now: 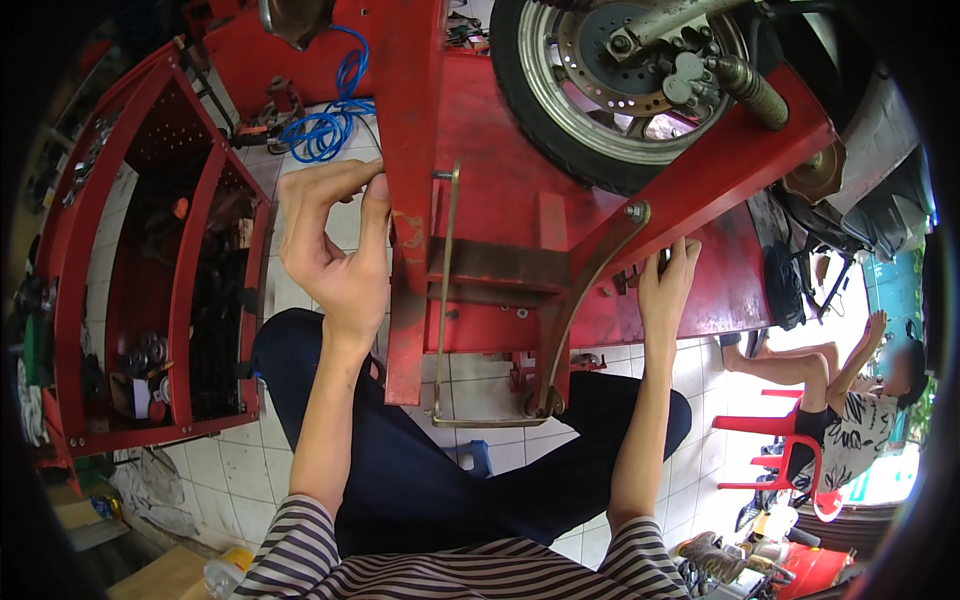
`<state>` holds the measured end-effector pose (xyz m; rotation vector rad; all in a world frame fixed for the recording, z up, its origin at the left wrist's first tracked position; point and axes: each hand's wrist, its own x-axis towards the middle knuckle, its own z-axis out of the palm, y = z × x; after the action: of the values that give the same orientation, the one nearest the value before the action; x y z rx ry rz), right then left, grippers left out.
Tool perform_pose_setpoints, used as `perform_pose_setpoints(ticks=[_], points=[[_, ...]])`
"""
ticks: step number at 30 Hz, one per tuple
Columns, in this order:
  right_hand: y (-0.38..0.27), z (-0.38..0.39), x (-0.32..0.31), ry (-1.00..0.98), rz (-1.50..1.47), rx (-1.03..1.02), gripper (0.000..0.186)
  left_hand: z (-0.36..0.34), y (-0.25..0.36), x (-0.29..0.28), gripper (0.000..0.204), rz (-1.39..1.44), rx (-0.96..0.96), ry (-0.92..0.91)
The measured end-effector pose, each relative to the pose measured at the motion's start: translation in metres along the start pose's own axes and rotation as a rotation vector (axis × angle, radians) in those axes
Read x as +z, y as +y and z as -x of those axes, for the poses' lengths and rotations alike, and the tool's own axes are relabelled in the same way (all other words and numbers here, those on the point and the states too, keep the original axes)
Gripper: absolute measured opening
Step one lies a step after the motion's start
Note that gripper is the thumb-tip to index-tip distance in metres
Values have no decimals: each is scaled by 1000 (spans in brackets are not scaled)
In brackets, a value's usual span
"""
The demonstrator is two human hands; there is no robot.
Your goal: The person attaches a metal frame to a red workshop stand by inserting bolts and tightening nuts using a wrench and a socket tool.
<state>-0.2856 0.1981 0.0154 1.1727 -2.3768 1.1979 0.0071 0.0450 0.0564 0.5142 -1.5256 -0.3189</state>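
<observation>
In front of me stands a red steel frame, with an upright post [405, 240] on the left and a slanted arm [715, 165] on the right. My left hand [335, 240] is at the post's left side, thumb and forefinger closed near its edge; what they pinch, if anything, is hidden. A short pin shows on the post's other side, by the top of a bent metal rod bracket [443, 300]. My right hand [668, 290] rests over the red platform [700, 310], fingers closed around a small dark piece I cannot identify. Small dark parts lie beside it.
A motorcycle wheel [545, 100] with a brake disc stands on the platform. At left is a red tool cart [175, 270], with a blue coiled hose [335, 120] behind it. A person sits on a red chair [785, 450] at right. Loose parts lie at lower right.
</observation>
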Motion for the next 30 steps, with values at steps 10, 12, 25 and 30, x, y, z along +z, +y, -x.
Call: perform_pose_setpoints(ticks=[10,12,25,30], points=[[-3,-1,-1,47,42,-32,26,-18,0,-5,13,-141,156,-141],[-7,-1,-2,55,72,-55,26,-22,-1,-2,7,-118,182,-123],[-2,-5,0,74,32,-106,26,-21,8,0,25,-41,-186,-197],[-5,-1,-3,68,2,-53,27,-25,12,-8,26,-109,-273,-293]])
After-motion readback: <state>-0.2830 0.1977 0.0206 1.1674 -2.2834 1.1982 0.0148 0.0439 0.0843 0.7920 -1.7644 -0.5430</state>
